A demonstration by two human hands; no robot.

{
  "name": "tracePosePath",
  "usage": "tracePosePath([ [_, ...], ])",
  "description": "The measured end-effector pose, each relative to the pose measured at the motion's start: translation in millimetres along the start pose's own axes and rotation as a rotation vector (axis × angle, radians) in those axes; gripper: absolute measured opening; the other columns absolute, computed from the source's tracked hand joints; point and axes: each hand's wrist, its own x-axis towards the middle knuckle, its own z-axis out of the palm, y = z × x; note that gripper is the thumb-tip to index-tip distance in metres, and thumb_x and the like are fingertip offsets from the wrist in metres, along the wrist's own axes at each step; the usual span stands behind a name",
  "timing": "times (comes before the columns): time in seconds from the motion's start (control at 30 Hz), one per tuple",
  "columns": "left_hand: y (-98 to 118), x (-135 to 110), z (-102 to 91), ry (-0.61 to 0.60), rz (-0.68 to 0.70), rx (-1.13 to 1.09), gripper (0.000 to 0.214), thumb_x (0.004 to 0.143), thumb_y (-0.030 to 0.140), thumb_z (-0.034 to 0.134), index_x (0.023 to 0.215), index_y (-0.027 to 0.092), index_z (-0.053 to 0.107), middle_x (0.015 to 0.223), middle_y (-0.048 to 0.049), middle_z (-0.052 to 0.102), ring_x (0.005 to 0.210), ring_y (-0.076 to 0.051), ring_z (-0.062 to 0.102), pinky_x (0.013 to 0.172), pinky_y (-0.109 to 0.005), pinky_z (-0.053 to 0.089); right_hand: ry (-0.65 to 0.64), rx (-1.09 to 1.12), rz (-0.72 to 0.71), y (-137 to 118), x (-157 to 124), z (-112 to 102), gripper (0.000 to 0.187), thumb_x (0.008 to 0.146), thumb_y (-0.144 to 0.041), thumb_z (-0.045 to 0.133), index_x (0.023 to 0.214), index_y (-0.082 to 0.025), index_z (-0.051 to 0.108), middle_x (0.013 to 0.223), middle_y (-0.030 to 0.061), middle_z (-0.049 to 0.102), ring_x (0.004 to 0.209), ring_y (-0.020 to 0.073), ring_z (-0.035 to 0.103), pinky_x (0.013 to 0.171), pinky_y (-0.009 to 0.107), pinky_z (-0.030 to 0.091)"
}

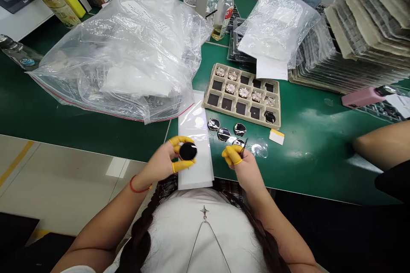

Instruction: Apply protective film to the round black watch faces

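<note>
My left hand (171, 157), in yellow finger cots, is closed around the rim of a round watch head with a black face (188, 151). It is held over a white film-covered sheet (194, 132) at the table's front edge. To its right, my right hand (239, 162), also in yellow finger cots, is closed on dark, thin-tipped tweezers (244, 147), partly hidden by the fingers. Several similar black watch heads lie just beyond it, among them one at the left (213, 124). Behind them a beige compartment tray (209, 101) holds several rose-gold watch heads (243, 92) and one black one (270, 117).
A large clear plastic bag (128, 51) covers the table's left. A glass bottle (222, 8) stands at the back. Stacked trays (361, 30) and a pink bottle (365, 97) are at the right. Another person's arm (381, 147) rests at the right edge.
</note>
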Motion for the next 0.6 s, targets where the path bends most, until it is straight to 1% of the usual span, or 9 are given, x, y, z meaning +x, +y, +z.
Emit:
tracePosePath([
  [0.07,-3.6,-1.3,-18.4,0.177,0.063,0.073,0.049,0.069,0.028,0.075,0.109,0.018,0.049,0.094,-0.0043,0.064,0.081,-0.016,0.064,0.076,-0.028,0.05,0.068,0.157,0.006,-0.9,4.0,-1.7,0.027,0.074,-0.042,0.066,0.07,-0.017,0.056,0.058,-0.0043,0.045,0.047,0.0055,0.029,0.043,0.02,0.021],
  [0.13,-9.0,-3.0,-31.6,0.279,0.103,0.189,0.048,0.069,0.029,0.074,0.109,0.019,0.049,0.1,-0.0059,0.063,0.085,-0.017,0.064,0.08,-0.03,0.049,0.097,0.29,-0.027,-3.9,6.9,0.7,0.023,0.072,-0.038,0.068,0.072,-0.018,0.056,0.059,-0.005,0.044,0.046,0.005,0.029,0.043,0.019,0.021],
  [0.2,-15.9,-4.0,-37.5,0.309,0.123,0.293,0.047,0.07,0.029,0.073,0.11,0.019,0.05,0.105,-0.0067,0.062,0.091,-0.018,0.063,0.085,-0.032,0.049,0.085,0.387,-0.055,-7.2,9.0,7.1,0.021,0.074,-0.038,0.065,0.072,-0.018,0.059,0.06,-0.0037,0.047,0.048,0.0064,0.036,0.043,0.019,0.027],
  [0.3,-27.1,-3.6,-36.4,0.321,0.138,0.452,0.044,0.071,0.03,0.071,0.11,0.02,0.053,0.11,-0.0063,0.062,0.097,-0.02,0.061,0.089,-0.034,0.048,-0.013,0.429,-0.031,-7.7,11.2,19.6,0.028,0.077,-0.045,0.058,0.074,-0.018,0.062,0.062,0.0007,0.055,0.055,0.0109,0.049,0.049,0.023,0.04],
  [0.37,-33.8,-2.8,-33.7,0.33,0.137,0.531,0.043,0.072,0.03,0.069,0.111,0.021,0.054,0.11,-0.0056,0.062,0.097,-0.021,0.062,0.088,-0.034,0.049,-0.075,0.395,0.008,-4.5,11.2,24.8,0.033,0.08,-0.049,0.053,0.074,-0.017,0.063,0.059,0.0007,0.055,0.052,0.0115,0.049,0.047,0.023,0.04],
  [0.4,-36.9,-2.6,-32.5,0.337,0.134,0.551,0.042,0.072,0.031,0.068,0.111,0.021,0.054,0.11,-0.0055,0.062,0.097,-0.021,0.062,0.088,-0.034,0.05,-0.081,0.365,0.018,-2.5,10.5,25.2,0.035,0.081,-0.05,0.052,0.074,-0.017,0.062,0.056,-0.0001,0.053,0.049,0.011,0.047,0.044,0.022,0.037],
  [0.47,-42.2,-2.2,-31.2,0.364,0.132,0.553,0.043,0.074,0.032,0.066,0.113,0.021,0.053,0.112,-0.0059,0.063,0.098,-0.021,0.062,0.089,-0.034,0.05,-0.049,0.264,0.005,0.7,7.8,20.2,0.038,0.084,-0.052,0.049,0.074,-0.018,0.061,0.053,-0.0018,0.05,0.046,0.0097,0.043,0.042,0.021,0.033],
  [0.53,-46.0,-1.2,-30.9,0.402,0.128,0.521,0.045,0.074,0.034,0.065,0.115,0.021,0.051,0.114,-0.007,0.063,0.1,-0.021,0.062,0.089,-0.035,0.05,0.002,0.113,-0.047,1.9,4.3,6.2,0.04,0.085,-0.054,0.048,0.074,-0.017,0.06,0.054,-0.0022,0.049,0.045,0.0087,0.041,0.043,0.021,0.033],
  [0.6,-47.0,1.7,-31.2,0.438,0.118,0.488,0.048,0.074,0.037,0.064,0.116,0.02,0.05,0.113,-0.0082,0.064,0.1,-0.022,0.063,0.089,-0.036,0.051,0.057,-0.081,-0.102,1.3,1.4,-16.4,0.042,0.086,-0.055,0.046,0.078,-0.017,0.061,0.057,-0.0015,0.051,0.046,0.0087,0.041,0.046,0.022,0.034],
])
